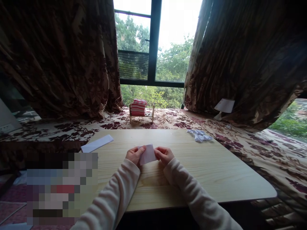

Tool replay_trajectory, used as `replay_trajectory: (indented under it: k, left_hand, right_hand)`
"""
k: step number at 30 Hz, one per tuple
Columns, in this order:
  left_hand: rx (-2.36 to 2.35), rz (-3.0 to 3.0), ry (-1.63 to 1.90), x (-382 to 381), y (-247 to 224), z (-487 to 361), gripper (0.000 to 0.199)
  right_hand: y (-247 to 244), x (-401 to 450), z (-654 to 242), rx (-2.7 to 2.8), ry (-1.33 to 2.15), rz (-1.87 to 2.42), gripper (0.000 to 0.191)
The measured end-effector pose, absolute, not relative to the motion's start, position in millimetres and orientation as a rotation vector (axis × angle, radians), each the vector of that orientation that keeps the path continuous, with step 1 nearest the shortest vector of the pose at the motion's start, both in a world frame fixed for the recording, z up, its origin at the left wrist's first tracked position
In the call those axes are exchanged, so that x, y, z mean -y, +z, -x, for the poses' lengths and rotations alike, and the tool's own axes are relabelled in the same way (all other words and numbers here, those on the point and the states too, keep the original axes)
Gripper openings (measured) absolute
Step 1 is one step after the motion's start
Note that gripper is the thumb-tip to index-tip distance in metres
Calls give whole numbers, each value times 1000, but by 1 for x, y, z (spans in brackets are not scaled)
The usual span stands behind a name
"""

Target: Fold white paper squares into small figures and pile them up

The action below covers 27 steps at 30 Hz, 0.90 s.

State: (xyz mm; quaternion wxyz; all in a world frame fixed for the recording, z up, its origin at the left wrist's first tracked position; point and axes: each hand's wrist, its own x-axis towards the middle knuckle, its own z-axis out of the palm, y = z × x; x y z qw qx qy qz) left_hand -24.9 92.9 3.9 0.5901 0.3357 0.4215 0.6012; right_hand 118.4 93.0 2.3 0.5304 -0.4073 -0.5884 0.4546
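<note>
Between my two hands, a small piece of white paper (pixel 148 154) is held up over the table. My left hand (pixel 135 154) grips its left edge, the thumb lying across the front. At the right edge, my right hand (pixel 165 154) pinches the paper between thumb and fingertips. The paper looks flat and roughly square; whether it is folded I cannot tell. Farther right lies a pile of folded white paper pieces (pixel 200 136). To the left, a long white stack of paper strips (pixel 98 143) rests near the table's edge.
The pale wooden table (pixel 216 179) fills the space before me. Behind it, a flowered cloth ledge (pixel 115 119) carries a small rack (pixel 153 113) with striped red-and-white cloths (pixel 138 107) and a small lamp (pixel 224 106). A blurred-out patch covers the lower left.
</note>
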Motion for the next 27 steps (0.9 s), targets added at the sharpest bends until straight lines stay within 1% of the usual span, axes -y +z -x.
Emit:
replay_trajectory:
  k: [5, 11, 27]
  left_hand:
    - [-1021, -830, 1437, -89, 3, 21, 40]
    - [-1062, -895, 1427, -85, 4, 14, 39]
    - [-1236, -1152, 1452, -78, 8, 7, 27]
  right_hand:
    - [-2, -98, -116, 1356, 1108, 993, 45]
    - [-6, -102, -119, 1332, 1062, 971, 38]
    - [-20, -108, -116, 1393, 957, 984, 24]
